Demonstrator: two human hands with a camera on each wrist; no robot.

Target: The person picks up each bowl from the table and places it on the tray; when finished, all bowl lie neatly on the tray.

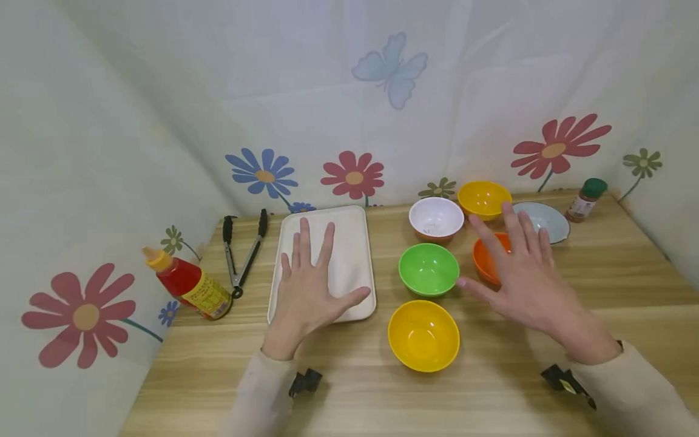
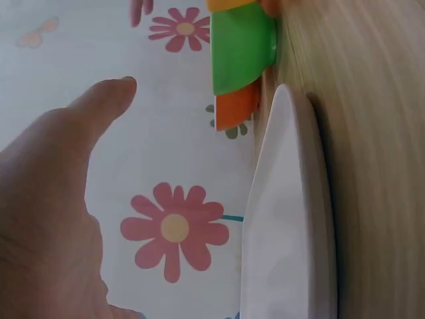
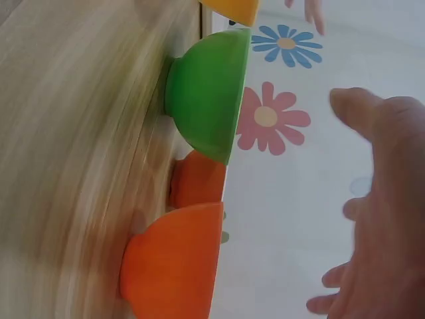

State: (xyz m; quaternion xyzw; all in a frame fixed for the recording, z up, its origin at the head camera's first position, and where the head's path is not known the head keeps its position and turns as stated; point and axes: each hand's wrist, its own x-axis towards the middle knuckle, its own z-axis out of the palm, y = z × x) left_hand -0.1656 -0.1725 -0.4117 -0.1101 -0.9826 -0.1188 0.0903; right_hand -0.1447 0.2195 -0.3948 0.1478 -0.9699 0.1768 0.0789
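Hovering Above the Work, Nothing Grasped

Head view. From my remote station I hold the left hand (image 1: 308, 297) above the white tray (image 1: 352, 261) and the right hand (image 1: 526, 291) over the orange bowl (image 1: 482, 262) and the edge of the pale blue plate (image 1: 554, 220). Fingers on both are spread and released; neither grips anything. The green bowl (image 1: 428, 270) stands between the hands, with the near yellow bowl (image 1: 423, 337) in front of it and the white-lined bowl (image 1: 435, 215) behind. My judgement on method: keep both palms clear of the rims, and take any bowl by its outer wall, thumb opposing fingers, lest a neighbour be knocked. The right hand hides part of the orange bowl and the plate's left side; the left hand hides part of the tray's near end. Lettering on the spice jar (image 1: 581, 206) is too small for me to read.

Left wrist view. I find air between thumb and tray. The other fingers are mostly out of sight; the tray is cut off below.

Right wrist view. I find a gap above the bowls. They show side-on, so their insides are hidden.
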